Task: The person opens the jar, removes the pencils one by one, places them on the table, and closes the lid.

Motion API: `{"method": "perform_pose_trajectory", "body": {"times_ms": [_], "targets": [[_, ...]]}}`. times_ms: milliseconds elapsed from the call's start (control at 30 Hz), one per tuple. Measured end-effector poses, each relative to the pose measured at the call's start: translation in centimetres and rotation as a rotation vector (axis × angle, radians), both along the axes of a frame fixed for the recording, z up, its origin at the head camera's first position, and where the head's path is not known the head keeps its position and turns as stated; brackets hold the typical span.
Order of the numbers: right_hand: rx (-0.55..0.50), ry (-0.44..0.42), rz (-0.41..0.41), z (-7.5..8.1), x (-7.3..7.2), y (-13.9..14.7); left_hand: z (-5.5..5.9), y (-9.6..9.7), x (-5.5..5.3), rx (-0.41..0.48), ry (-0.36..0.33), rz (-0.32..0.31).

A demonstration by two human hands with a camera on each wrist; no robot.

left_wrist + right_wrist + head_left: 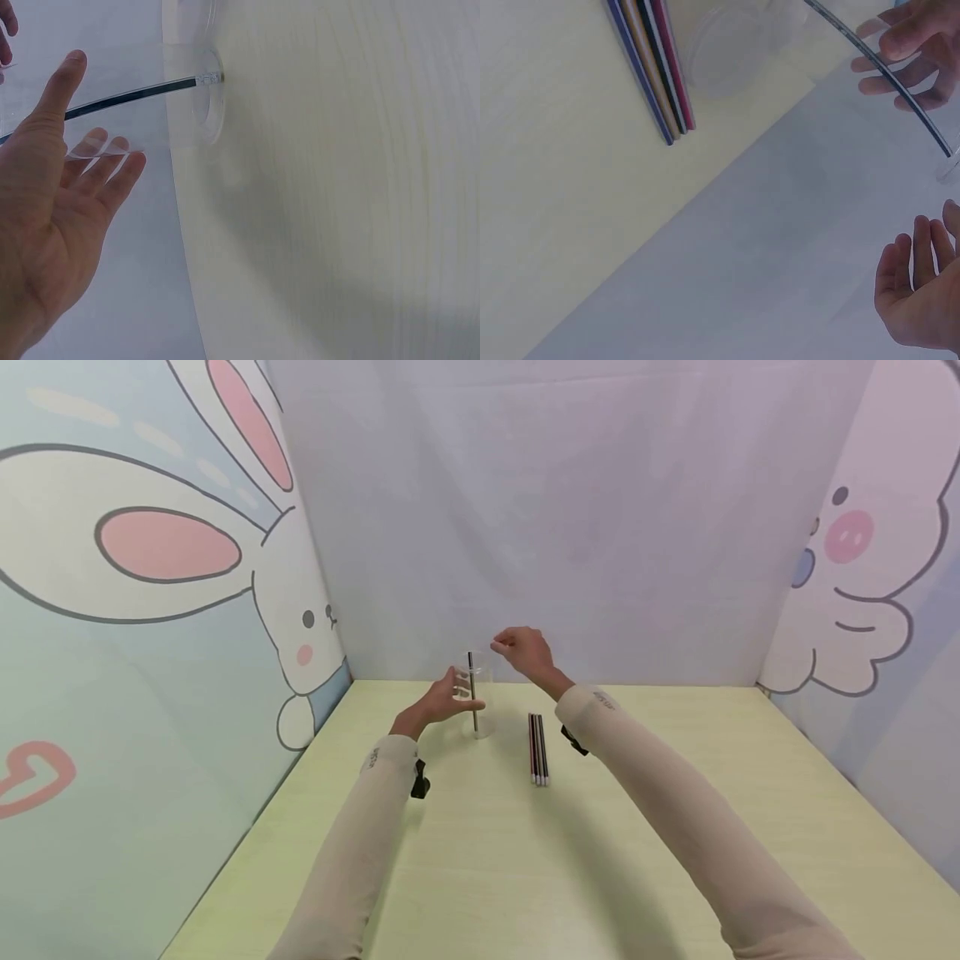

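Note:
My left hand (441,702) holds a tall clear plastic cylinder (142,67) upright at the back of the table, thumb on one side and fingers on the other. One dark striped pencil (473,693) stands inside it, slightly tilted, with its lower end on the bottom. Up near the cylinder's rim and just to its right is my right hand (525,649). Its fingers are loosely bent, and nothing shows between them in the right wrist view. Several striped pencils (538,752) lie side by side on the table, right of the cylinder.
A pale wooden table (480,860) lies beneath. A clear round piece (727,56) sits between the cylinder and the lying pencils. Behind the table hangs a light grey cloth (570,527). Panels with cartoon animals, such as a rabbit (285,635), stand at both sides.

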State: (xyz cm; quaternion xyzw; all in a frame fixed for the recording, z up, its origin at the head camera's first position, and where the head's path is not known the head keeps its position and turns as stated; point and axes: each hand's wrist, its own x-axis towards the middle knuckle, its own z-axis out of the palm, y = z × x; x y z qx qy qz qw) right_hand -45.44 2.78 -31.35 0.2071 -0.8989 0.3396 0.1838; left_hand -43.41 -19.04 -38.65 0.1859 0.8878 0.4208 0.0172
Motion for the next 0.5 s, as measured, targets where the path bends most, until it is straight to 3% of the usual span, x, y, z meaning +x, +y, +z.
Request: {"method": "perform_pose_trajectory", "body": {"times_ms": [267, 500], "targets": [[-0.030, 0.035, 0.035, -0.3, 0.2, -2.1, -0.3, -0.2, -0.2, -0.015, 0.000, -0.009], [0.006, 0.043, 0.063, -0.5, 0.3, -3.2, 0.1, -0.1, -0.1, -0.020, 0.005, -0.019]]}}
